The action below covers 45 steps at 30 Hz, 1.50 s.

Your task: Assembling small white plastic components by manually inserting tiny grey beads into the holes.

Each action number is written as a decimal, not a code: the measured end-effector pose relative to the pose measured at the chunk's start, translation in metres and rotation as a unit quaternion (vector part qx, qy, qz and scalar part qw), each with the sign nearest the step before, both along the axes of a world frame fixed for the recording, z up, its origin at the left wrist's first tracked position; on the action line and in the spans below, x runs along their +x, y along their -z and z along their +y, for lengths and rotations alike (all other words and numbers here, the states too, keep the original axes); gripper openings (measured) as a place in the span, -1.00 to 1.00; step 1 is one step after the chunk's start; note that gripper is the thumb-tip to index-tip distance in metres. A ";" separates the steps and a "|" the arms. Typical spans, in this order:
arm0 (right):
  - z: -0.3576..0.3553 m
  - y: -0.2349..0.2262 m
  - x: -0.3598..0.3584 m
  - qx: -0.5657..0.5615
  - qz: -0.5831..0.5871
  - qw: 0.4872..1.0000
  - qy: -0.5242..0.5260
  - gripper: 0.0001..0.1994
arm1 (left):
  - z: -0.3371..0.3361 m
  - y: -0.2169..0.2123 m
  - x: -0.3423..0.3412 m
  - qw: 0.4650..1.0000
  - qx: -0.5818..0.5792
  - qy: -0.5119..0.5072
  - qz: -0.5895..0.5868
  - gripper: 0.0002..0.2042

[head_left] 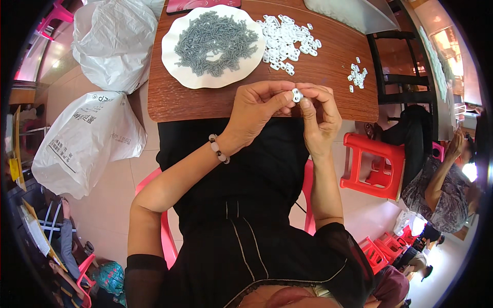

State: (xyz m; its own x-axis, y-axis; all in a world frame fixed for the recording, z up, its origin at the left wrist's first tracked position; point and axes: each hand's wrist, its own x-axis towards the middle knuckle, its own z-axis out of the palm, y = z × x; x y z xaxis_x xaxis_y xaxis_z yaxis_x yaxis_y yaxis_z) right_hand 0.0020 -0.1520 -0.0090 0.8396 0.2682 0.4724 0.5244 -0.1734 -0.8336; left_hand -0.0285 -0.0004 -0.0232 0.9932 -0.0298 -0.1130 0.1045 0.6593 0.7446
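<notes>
Over the near edge of the brown table [205,105], a small white plastic piece with two holes [297,95] is pinched between my fingertips. My left hand [254,113] grips it from the left, thumb and index finger closed. From the other side, my right hand [321,113] is closed on the same piece, its thumb below. Anything smaller inside the fingers is hidden. Beyond my hands lie a scalloped white plate [177,38] heaped with small grey parts [215,38], a pile of similar white pieces [287,41] and a smaller cluster [357,76] to the right.
Two white sacks [114,43] [87,143] stand on the floor at the left. A red plastic stool [374,165] is right of the table, with a seated person [436,190] beyond it. A pink object [203,4] and a whitish tray [352,14] sit at the far edge.
</notes>
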 end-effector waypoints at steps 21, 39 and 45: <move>-0.007 0.010 0.002 0.031 0.055 0.998 0.031 -0.93 | -0.002 0.002 0.000 0.997 0.074 0.017 -0.029 -0.78; -0.007 0.002 -0.003 0.074 0.193 0.978 0.024 -0.90 | 0.001 0.002 0.000 0.992 0.107 0.055 -0.032 -0.79; -0.006 0.002 -0.003 0.066 0.192 0.979 0.023 -0.89 | 0.002 0.002 0.002 0.992 0.104 0.067 -0.017 -0.76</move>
State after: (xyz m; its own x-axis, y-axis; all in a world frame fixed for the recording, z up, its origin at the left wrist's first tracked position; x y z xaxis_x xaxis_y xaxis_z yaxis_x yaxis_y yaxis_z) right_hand -0.0006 -0.1584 -0.0111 0.9717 0.1848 0.1474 0.1621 -0.0672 -0.9845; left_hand -0.0269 0.0020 -0.0254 0.9852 -0.1414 -0.0973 0.1536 0.4730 0.8676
